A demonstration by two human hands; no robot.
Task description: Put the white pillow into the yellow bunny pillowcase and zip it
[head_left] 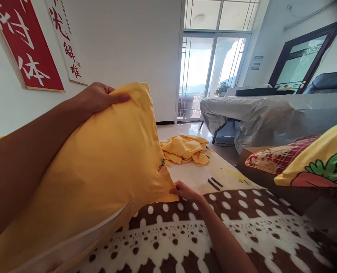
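Note:
A large pillow in a yellow pillowcase [106,163] is held up and tilted on the left. An opening along its lower edge shows white inside. My left hand [102,98] grips the top edge near the upper corner, thumb on the front and fingers behind. My right hand [185,190] pinches the lower right corner, where the cloth narrows to a flat tip. A small green and red bit of print shows near that side. Beneath lies a brown and cream patterned blanket [197,227].
Crumpled yellow cloth [185,148] lies beyond the pillow. At the right, a carrot-print pillow [324,163] and a red plaid one [284,155] rest on a cardboard box [246,153]. Behind stands a plastic-covered table [253,110].

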